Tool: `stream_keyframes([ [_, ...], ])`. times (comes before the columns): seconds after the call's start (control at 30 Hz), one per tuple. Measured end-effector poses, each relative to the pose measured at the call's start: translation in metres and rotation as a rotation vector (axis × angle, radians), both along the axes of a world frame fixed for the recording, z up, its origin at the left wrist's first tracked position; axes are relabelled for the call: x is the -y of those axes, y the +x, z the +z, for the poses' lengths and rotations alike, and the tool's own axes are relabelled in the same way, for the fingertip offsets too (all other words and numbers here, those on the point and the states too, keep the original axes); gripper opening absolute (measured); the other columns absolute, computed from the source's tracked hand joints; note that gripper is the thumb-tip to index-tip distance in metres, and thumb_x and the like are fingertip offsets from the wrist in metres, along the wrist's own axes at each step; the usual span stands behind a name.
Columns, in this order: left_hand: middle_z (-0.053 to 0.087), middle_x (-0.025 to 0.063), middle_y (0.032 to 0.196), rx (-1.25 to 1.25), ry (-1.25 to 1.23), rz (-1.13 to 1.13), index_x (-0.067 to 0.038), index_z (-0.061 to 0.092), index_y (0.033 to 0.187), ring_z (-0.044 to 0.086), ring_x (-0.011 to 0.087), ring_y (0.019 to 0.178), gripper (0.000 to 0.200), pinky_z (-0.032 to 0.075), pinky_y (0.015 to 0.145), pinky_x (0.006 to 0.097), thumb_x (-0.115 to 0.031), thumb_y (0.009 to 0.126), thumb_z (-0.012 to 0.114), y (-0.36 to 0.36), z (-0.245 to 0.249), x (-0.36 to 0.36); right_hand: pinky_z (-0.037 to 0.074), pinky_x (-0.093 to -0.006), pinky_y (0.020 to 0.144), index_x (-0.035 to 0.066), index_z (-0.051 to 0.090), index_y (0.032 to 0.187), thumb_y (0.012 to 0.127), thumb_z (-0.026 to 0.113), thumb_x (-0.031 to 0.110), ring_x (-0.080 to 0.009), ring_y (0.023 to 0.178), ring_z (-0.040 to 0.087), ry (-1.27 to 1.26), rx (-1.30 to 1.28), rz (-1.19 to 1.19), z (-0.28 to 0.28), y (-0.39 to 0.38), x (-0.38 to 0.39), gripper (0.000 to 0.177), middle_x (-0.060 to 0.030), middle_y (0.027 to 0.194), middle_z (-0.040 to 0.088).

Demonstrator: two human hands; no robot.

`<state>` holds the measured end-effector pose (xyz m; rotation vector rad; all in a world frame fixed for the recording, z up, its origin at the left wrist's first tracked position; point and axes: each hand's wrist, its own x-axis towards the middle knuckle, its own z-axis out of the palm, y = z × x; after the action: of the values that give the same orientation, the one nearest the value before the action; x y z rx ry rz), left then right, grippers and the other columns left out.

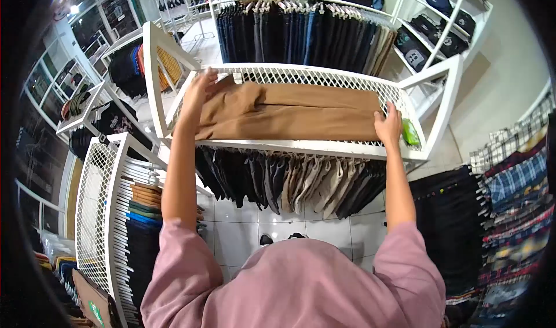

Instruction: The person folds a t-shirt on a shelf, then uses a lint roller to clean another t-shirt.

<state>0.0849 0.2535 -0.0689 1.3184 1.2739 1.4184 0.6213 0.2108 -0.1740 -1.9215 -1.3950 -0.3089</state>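
Brown trousers (pixel 313 111) lie folded lengthwise across a white mesh-topped rack (pixel 324 73), the waist end rumpled at the left and the hem end at the right. My left hand (pixel 201 89) is at the far left corner by the waist end, its fingers stretched out and apart. At the other end my right hand (pixel 389 124) rests by the hem. Its thumb touches the cloth edge, while the fingers, spread from the thumb, lie just past the hem. A small bright green packet (pixel 410 132) sits on the mesh right of this hand.
Dark and beige trousers (pixel 301 180) hang beneath the mesh top. Behind it stands a rail of jeans (pixel 301 35). Caps (pixel 440 27) fill shelves at the back right. Plaid shirts (pixel 515 183) hang at the right, and another mesh-topped rack (pixel 95 212) stands at the left.
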Motion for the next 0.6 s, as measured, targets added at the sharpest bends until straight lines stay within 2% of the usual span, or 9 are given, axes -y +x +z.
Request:
stream_keyframes([
  [0.07,0.068,0.016,0.113,-0.386,0.158,0.144,0.0,0.069,0.117,0.066,0.0257,0.103,0.044,0.049,0.092,0.0364,-0.04,0.1,0.06,-0.02,-0.021,0.044,0.049,-0.0444,0.094,0.011,0.059,0.127,0.088,0.072,0.025,-0.0317,0.108,0.062,0.015,-0.095,0.112,0.006,-0.032,0.011,0.044,-0.0146,0.118,0.064],
  [0.13,0.069,0.0182,0.109,-0.438,0.236,0.425,-0.001,0.072,0.109,0.068,0.0271,0.093,0.033,0.051,0.085,0.0345,-0.03,0.099,0.064,-0.033,-0.043,0.086,0.05,-0.0435,0.092,0.011,0.061,0.125,0.089,0.072,0.024,-0.0301,0.105,0.064,0.016,-0.197,0.237,0.012,-0.07,0.015,0.04,-0.0136,0.116,0.064],
  [0.2,0.065,0.0223,0.107,-0.672,0.216,0.683,-0.004,0.071,0.114,0.063,0.0375,0.099,0.034,0.049,0.091,0.0434,-0.033,0.096,0.067,-0.064,-0.076,0.106,0.052,-0.0415,0.088,0.009,0.064,0.119,0.089,0.073,0.021,-0.027,0.099,0.066,-0.024,-0.299,0.479,0.019,-0.118,0.008,0.034,-0.0118,0.113,0.066],
  [0.3,0.058,0.0307,0.117,-0.707,0.052,0.694,-0.01,0.063,0.128,0.06,0.0427,0.109,0.045,0.047,0.097,0.0453,-0.038,0.094,0.068,-0.103,-0.128,0.113,0.054,-0.0383,0.082,0.006,0.065,0.118,0.09,0.074,0.025,-0.025,0.092,0.069,-0.009,-0.395,0.714,0.018,-0.193,-0.032,0.035,-0.0137,0.11,0.067],
  [0.4,0.058,0.0284,0.118,-0.473,-0.031,0.641,-0.008,0.06,0.131,0.062,0.0387,0.109,0.048,0.049,0.097,0.0448,-0.04,0.095,0.067,-0.101,-0.133,0.114,0.055,-0.0386,0.081,0.003,0.065,0.118,0.091,0.073,0.032,-0.026,0.093,0.07,-0.151,-0.582,0.851,0.007,-0.268,-0.094,0.041,-0.0174,0.111,0.067],
  [0.43,0.057,0.0265,0.117,-0.383,-0.068,0.601,-0.007,0.059,0.133,0.064,0.034,0.103,0.049,0.051,0.092,0.0428,-0.04,0.097,0.066,-0.096,-0.122,0.115,0.054,-0.0413,0.086,0.002,0.063,0.121,0.089,0.072,0.046,-0.0304,0.096,0.069,-0.196,-0.481,0.822,-0.006,-0.285,-0.12,0.055,-0.02,0.116,0.067],
  [0.47,0.056,0.0254,0.116,-0.377,-0.073,0.596,-0.008,0.059,0.132,0.065,0.0309,0.095,0.046,0.053,0.085,0.041,-0.039,0.098,0.064,-0.09,-0.112,0.117,0.05,-0.0448,0.095,0.0,0.06,0.126,0.085,0.068,0.061,-0.0367,0.108,0.065,-0.329,-0.417,0.717,0.002,-0.303,-0.129,0.073,-0.0234,0.123,0.065],
  [0.57,0.063,0.0177,0.098,-0.503,-0.143,0.506,-0.006,0.065,0.112,0.062,0.0271,0.08,0.036,0.051,0.076,0.0382,-0.039,0.097,0.065,-0.114,-0.139,0.096,0.043,-0.0459,0.108,-0.001,0.055,0.133,0.081,0.072,0.06,-0.0402,0.13,0.053,-0.477,-0.293,0.515,0.01,-0.344,-0.148,0.081,-0.0269,0.133,0.06],
  [0.6,0.064,0.0119,0.082,-0.457,-0.19,0.491,-0.003,0.066,0.103,0.06,0.0236,0.074,0.034,0.049,0.074,0.0366,-0.037,0.096,0.065,-0.113,-0.126,0.099,0.048,-0.0439,0.102,0.0,0.062,0.128,0.079,0.076,0.056,-0.0381,0.12,0.061,-0.366,-0.218,0.496,0.005,-0.35,-0.147,0.075,-0.0257,0.126,0.065],
])
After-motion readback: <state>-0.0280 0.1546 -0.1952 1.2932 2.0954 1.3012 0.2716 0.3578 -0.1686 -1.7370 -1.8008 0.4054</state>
